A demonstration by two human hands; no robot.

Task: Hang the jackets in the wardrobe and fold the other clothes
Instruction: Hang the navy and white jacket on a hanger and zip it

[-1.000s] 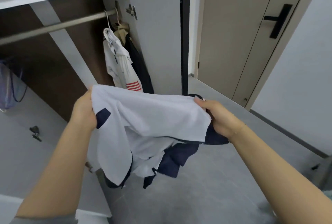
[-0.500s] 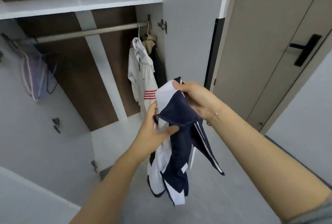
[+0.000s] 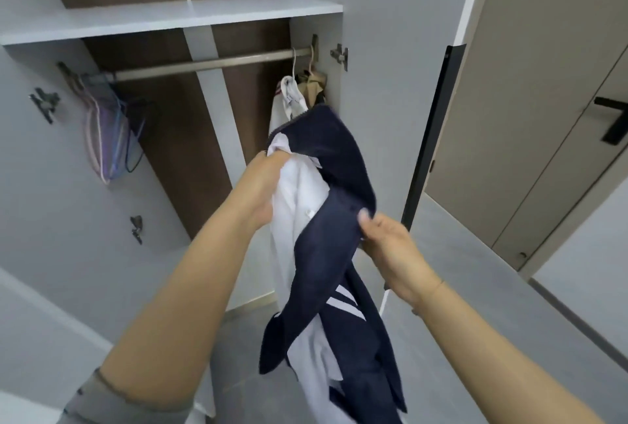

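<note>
Navy-white garment (image 3: 339,165) drapes below left hand's (image 3: 261,186) grip.

Bare forearms, grey sleeve (image 3: 112,403) pushed up, thin wrist bracelet (image 3: 430,291)

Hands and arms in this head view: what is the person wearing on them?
Both hands, left hand and right hand, are bare, without gloves. The forearms are uncovered; a grey sleeve is pushed up on the left arm. A thin bracelet circles the right wrist.
</note>
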